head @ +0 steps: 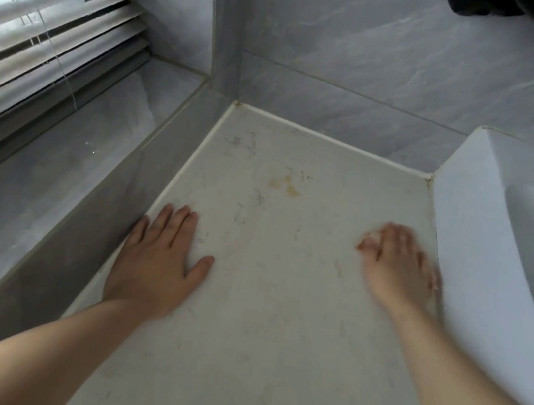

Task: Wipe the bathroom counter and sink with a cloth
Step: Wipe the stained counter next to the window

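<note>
The desk (280, 291) is a pale stone top that fills the middle of the view. It is not clean. There is a brown stain (287, 186) near the back, and thin dark hairs and marks lie here and there. No cloth shows anywhere, so the wiping looks not yet begun.

The sink (495, 243) is white and sits just beside the desk on the right. Only its near edge and part of the bowl show.

The left hand (158, 262) lies flat on the desk, open, fingers together, holding nothing. It is right by the left edge, touching the low ledge (113, 200) there. I think it rests there to prop the person up while they lean in.

The right hand (401, 267) is on the desk too, close to the sink edge. It is blurry. It looks open with the fingers a bit bent, and I see nothing in it.

Past the ledge is a window with blinds (55, 7). Grey tiles (368, 51) stand behind the desk.

A cloth seems to be needed first.
</note>
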Demonstrator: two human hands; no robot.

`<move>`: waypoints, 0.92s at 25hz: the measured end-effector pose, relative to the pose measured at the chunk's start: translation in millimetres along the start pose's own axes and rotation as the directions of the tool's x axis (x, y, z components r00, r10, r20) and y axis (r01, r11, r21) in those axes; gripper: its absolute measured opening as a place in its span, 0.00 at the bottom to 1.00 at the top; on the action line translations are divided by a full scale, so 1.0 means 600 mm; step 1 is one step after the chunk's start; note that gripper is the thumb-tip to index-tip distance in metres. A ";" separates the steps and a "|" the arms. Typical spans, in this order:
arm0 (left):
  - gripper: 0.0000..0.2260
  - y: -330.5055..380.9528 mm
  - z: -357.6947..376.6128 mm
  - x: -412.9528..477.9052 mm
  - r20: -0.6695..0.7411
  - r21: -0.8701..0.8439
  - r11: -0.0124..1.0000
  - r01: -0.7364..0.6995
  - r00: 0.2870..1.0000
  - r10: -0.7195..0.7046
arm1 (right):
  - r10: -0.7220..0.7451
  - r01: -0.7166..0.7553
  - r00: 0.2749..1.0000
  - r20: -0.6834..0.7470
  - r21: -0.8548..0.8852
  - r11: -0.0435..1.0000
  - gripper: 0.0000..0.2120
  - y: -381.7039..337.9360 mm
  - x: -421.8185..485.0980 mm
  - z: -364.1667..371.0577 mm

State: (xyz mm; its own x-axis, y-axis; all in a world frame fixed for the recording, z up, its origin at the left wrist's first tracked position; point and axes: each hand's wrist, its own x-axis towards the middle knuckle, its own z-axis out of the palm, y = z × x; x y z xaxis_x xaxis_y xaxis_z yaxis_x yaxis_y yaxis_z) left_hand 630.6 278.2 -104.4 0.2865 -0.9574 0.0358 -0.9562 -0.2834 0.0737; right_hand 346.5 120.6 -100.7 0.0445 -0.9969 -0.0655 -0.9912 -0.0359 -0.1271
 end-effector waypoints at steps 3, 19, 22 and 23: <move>0.40 -0.001 0.001 0.001 -0.001 0.004 1.000 -0.011 1.000 0.011 | 0.079 -0.079 0.997 -0.003 0.056 0.995 0.28 -0.065 -0.008 0.012; 0.40 0.003 -0.006 0.000 0.005 0.004 1.000 0.010 1.000 -0.010 | -0.410 0.392 0.909 0.071 0.186 0.901 0.27 -0.327 0.062 0.019; 0.40 0.005 -0.010 -0.001 0.015 -0.003 1.000 0.007 1.000 -0.007 | -0.560 0.555 0.821 0.112 0.077 0.828 0.24 -0.332 0.029 0.032; 0.40 0.005 -0.012 -0.001 0.022 -0.001 1.000 0.010 1.000 -0.010 | -0.541 0.538 0.836 0.090 0.058 0.841 0.24 -0.305 0.043 0.031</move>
State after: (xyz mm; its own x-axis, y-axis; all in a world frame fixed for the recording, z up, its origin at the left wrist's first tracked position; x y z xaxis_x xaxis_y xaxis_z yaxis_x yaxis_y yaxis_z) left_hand 628.0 278.0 -97.2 0.2946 -0.9555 0.0135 -0.9533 -0.2928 0.0746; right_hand 531.2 102.6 -97.4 0.5847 -0.8078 -0.0749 -0.8024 -0.5623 -0.1998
